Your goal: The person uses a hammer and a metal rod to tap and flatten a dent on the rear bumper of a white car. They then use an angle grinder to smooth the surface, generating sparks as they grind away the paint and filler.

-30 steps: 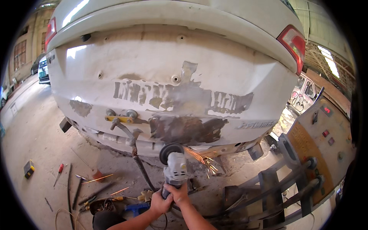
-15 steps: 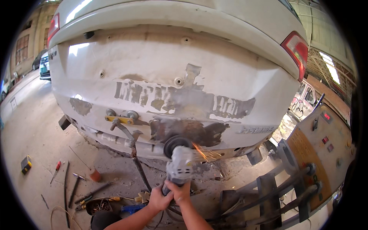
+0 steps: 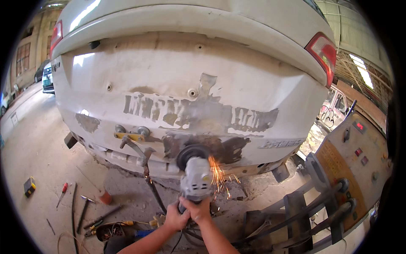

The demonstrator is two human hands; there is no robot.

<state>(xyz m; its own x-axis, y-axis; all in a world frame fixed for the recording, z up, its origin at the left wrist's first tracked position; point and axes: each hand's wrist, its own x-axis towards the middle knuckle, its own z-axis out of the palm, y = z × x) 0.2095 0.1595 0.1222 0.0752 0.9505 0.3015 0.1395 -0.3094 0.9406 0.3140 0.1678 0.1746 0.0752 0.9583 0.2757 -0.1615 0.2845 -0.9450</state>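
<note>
Both my hands grip a grey angle grinder [image 3: 196, 180] by its rear handle, low in the middle. My left hand [image 3: 176, 216] is wrapped round its left side, and my right hand [image 3: 198, 209] closes on the right, the two nearly touching. The dark grinding disc [image 3: 191, 155] meets the lower part of a white car tailgate [image 3: 156, 63], at a dark bare-metal patch [image 3: 230, 149]. Orange sparks [image 3: 218, 173] fly off to the right and downward. Left of the disc, a pulling tool [image 3: 134, 144] with a yellow bar is fixed to the panel.
A control cabinet [image 3: 338, 169] with thick cables [image 3: 313, 207] stands at the right. On the floor at left lie a hammer [image 3: 86, 207], a screwdriver [image 3: 62, 194], a yellow-black tape measure [image 3: 29, 186] and a container of small metal parts [image 3: 109, 231].
The spark stream has grown larger and drops more steeply. The grinder and hands have shifted slightly left in view, as has the whole scene; my grip is unchanged.
</note>
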